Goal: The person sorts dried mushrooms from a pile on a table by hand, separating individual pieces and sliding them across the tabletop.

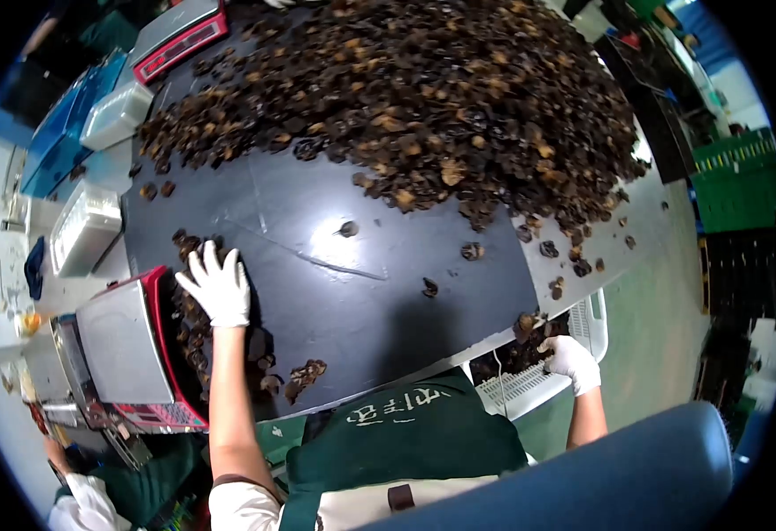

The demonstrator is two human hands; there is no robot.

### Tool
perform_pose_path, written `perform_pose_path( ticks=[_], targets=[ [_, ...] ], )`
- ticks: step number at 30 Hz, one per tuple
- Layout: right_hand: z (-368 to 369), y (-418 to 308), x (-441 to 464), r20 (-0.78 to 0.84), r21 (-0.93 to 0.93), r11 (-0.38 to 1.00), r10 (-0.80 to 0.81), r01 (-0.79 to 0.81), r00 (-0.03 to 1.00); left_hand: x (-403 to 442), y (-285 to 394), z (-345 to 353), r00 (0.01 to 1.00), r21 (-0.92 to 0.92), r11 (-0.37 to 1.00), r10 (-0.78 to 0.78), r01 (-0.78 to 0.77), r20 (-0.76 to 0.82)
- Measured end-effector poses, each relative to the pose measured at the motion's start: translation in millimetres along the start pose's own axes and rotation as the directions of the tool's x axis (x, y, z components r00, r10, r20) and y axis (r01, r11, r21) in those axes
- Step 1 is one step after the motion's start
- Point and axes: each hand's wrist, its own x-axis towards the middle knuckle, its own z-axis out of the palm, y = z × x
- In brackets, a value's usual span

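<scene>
My left hand (220,288), in a white glove, lies with fingers spread over a strip of dark brown, mushroom-like pieces (195,332) beside a red-edged scale (127,341). My right hand (572,361), also gloved in white, is at a white slotted basket (587,327) below the table's front edge. Its fingers are curled near the dark pieces in the basket; what they hold, if anything, is too small to make out. A large heap of the same brown pieces (423,97) covers the far part of the dark table top (343,310).
A second red scale (180,40) stands at the far left. Clear plastic boxes (87,226) and a blue bin (69,133) line the left side. Green crates (737,177) are stacked at right. Another person's arm (56,456) shows at lower left. A blue surface (600,469) fills the lower right.
</scene>
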Motion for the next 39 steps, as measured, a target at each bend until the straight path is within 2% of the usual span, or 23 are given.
perform_pose_path(
  ticks=[2,4,7,9,12,13,14,15,16,18,20,22,23,26,29,30,31,32,34,36,37,38,39],
  targets=[
    [-1.7,-13.8,4.0,-0.142,0.016,0.997,-0.072,0.075,0.987,9.8,7.9,-14.5,1.0,-0.054,0.998,-0.012,0.012,0.002],
    [-21.2,-56.8,13.6,-0.289,0.082,0.965,-0.218,0.251,0.932,26.3,30.1,-24.3,0.986,-0.25,0.959,0.102,-0.132,-0.129],
    [-13.4,-96.9,66.8,-0.642,-0.034,0.858,-0.412,0.513,0.647,43.8,94.8,-39.4,0.958,-0.516,0.807,0.251,-0.286,-0.138],
    [-10.0,-117.2,109.1,-0.757,-0.089,0.802,-0.441,0.591,0.483,45.2,138.3,-36.4,0.944,-0.534,0.781,0.301,-0.324,-0.134],
    [-0.2,-136.7,151.1,-0.747,-0.136,0.797,-0.473,0.589,0.468,38.7,176.5,-6.5,0.953,-0.531,0.804,0.302,-0.268,-0.024],
    [2.8,-138.6,154.6,-0.718,-0.057,0.794,-0.454,0.605,0.528,35.7,183.8,-5.6,0.956,-0.484,0.832,0.289,-0.273,-0.043],
    [3.8,-139.6,157.2,-0.684,0.021,0.789,-0.437,0.614,0.585,35.2,187.7,0.1,0.957,-0.607,0.746,0.274,-0.274,-0.095],
    [2.9,-142.4,154.2,-0.734,0.036,0.744,-0.433,0.667,0.523,31.9,190.9,-4.8,0.956,-0.659,0.709,0.289,-0.253,-0.056],
    [0.7,-147.2,146.0,-0.724,0.172,0.709,-0.379,0.683,0.576,27.6,194.6,-14.9,0.952,-0.707,0.67,0.306,-0.227,-0.016],
    [-0.8,-155.2,121.1,-0.676,0.281,0.609,-0.424,0.742,0.603,17.0,202.4,-39.5,0.931,-0.879,0.456,0.363,-0.137,0.044],
    [15.9,-172.4,108.7,-0.712,0.251,0.592,-0.423,0.766,0.56,-1.8,212.6,-61.0,0.891,-0.925,0.353,0.452,-0.14,0.038],
    [51.0,-185.7,128.8,-0.576,0.294,0.632,-0.481,0.717,0.661,-31.9,217.4,-54.9,0.859,-0.975,0.224,0.5,-0.011,0.105],
    [60.9,-200.8,132.7,-0.562,0.4,0.581,-0.455,0.709,0.69,-40.7,215.5,-54.7,0.86,-0.967,0.253,0.497,-0.017,0.115],
    [41.9,-252.9,114.0,-0.367,0.73,0.36,-0.51,0.581,0.778,-36.7,186.0,-76.2,0.889,-0.874,0.375,0.212,0.309,0.405],
    [65.6,-299.3,99.0,-0.586,0.543,0.209,-0.6,0.813,0.545,-26.5,115.9,-78.7,0.858,-0.806,0.324,-0.032,0.495,0.513],
    [65.1,-305.1,91.9,-0.597,0.526,0.168,-0.625,0.834,0.503,-31.5,80.3,-54.1,0.927,-0.829,0.428,-0.067,0.361,0.369],
    [62.0,-300.4,90.4,-0.584,0.413,0.244,-0.668,0.877,0.461,-29.4,56.5,-53.5,0.982,-0.745,0.647,-0.039,0.164,0.183],
    [40.8,-284.5,77.2,-0.545,0.273,0.39,-0.691,0.88,0.475,-26.5,36.7,-53.9,0.994,-0.688,0.721,-0.003,0.079,0.111],
    [26.1,-243.8,73.8,-0.586,0.07,0.531,-0.663,0.844,0.466,-22.5,34.8,-73.3,0.994,-0.596,0.795,-0.08,0.11,0.077],
    [8.7,-184.5,68.9,-0.529,0.042,0.726,-0.567,0.686,0.632,-21.8,51.2,-81.9,0.999,-0.66,0.749,-0.049,0.051,0.021],
    [16.9,-155.0,65.7,-0.667,-0.071,0.828,-0.454,0.557,0.591,-20.1,67.8,-87.9,0.999,-0.693,0.721,0.033,-0.005,0.027],
    [2.8,-129.7,58.0,-0.494,-0.026,0.915,-0.361,0.402,0.791,-18.1,87.8,-94.6,0.993,-0.724,0.687,0.114,-0.057,0.03],
    [18.4,-97.2,55.9,-0.63,-0.124,0.932,-0.339,0.341,0.698,-18.4,113.1,-98.6,0.981,-0.747,0.657,0.193,-0.105,0.031]
  ],
)
